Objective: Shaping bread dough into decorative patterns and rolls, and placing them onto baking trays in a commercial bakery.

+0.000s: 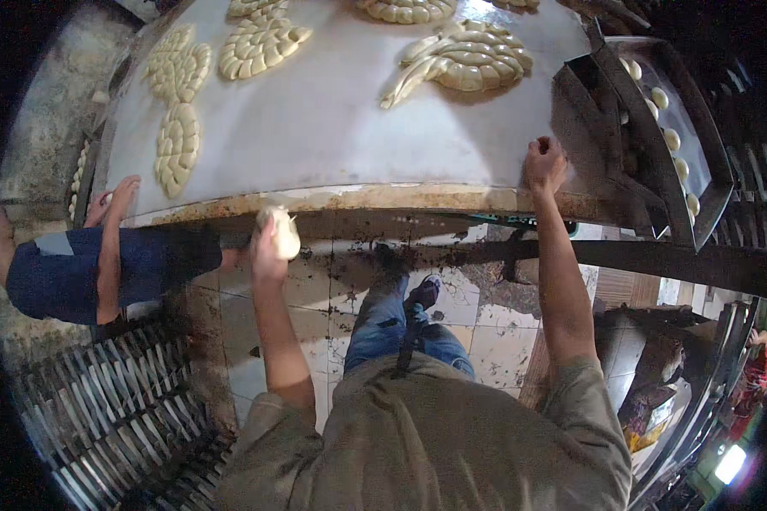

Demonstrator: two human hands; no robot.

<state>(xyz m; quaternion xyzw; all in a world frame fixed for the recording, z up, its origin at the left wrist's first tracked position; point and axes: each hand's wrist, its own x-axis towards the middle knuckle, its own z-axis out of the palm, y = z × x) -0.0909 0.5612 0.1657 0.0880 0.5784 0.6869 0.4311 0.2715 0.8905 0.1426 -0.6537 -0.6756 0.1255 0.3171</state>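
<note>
My left hand [267,258] is raised just off the near edge of the table [315,145], its fingers closed round a pale lump of dough [288,240]. The hand and lump are slightly blurred. Over the table's right side, my right hand [546,167] is curled into a fist, with a dark gap between thumb and fingers and nothing visible in it. Beyond it lies a coiled heap of dough pieces [469,60] in overlapping rows. More dough pieces [177,149] form a chain on the left, and another heap [260,49] lies farther back.
Dark metal trays [716,149] stand at the right end, one holding several dough balls [672,140]. A co-worker in dark blue [77,272] stands at the left, with a hand [123,198] at the table edge. Slatted racks [119,409] stand lower left.
</note>
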